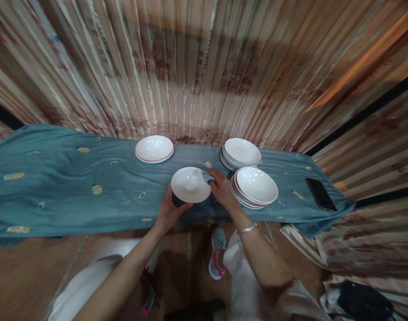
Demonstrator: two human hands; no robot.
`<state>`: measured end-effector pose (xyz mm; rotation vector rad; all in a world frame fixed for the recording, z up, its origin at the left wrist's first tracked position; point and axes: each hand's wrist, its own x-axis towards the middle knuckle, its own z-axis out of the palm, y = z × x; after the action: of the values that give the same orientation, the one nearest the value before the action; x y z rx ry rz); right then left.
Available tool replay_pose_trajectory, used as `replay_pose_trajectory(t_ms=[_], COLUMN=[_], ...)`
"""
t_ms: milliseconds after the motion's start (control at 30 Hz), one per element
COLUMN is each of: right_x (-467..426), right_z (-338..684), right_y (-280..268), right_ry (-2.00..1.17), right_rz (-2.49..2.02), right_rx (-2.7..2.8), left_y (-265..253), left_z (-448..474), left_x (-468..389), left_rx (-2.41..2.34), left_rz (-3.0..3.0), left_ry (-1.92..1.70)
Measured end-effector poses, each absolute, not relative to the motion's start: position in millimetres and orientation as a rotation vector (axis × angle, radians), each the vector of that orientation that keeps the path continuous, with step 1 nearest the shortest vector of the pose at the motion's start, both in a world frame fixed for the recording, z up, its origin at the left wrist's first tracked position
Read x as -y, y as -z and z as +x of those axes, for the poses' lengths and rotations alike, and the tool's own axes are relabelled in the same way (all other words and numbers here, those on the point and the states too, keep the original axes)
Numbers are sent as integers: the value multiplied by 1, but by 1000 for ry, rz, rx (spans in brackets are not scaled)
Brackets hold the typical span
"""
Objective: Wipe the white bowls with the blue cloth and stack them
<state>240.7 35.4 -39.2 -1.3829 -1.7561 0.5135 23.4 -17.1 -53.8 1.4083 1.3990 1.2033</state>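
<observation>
A white bowl (188, 185) is held just above the front part of the cloth-covered table, tilted a little. My left hand (169, 210) grips its left and lower rim, the thumb along the near edge. My right hand (221, 187) is closed on a small grey-blue cloth (208, 176), which touches the bowl's inside at the right rim. Just right of that hand stands a stack of white bowls (256, 183), some with red rims. Behind it is another stack with dark rims (242, 151). Red-rimmed white dishes (154, 148) sit at the back left.
A blue-green tablecloth (67, 187) with yellow pineapple prints covers the long narrow table. A black phone (320, 194) lies near its right end. A pleated curtain (177, 71) hangs directly behind. Dark metal bars (367, 116) run along the right. A dark bag (364, 301) lies low at the right.
</observation>
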Motion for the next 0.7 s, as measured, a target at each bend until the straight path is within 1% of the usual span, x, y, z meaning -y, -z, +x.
replay_pose_trajectory(t_ms=[200, 400, 700], right_x=[-61, -75, -76], right_z=[229, 219, 217], right_y=[42, 49, 57], right_ry=[-615, -987, -1186], right_rz=[-1403, -1434, -1362], right_rx=[1527, 1023, 873], left_y=[53, 50, 57], left_z=[24, 25, 21], left_x=[17, 17, 11], left_rx=[-1389, -1397, -1385], left_rz=[1393, 1397, 1370], left_ry=[-1211, -1201, -1204])
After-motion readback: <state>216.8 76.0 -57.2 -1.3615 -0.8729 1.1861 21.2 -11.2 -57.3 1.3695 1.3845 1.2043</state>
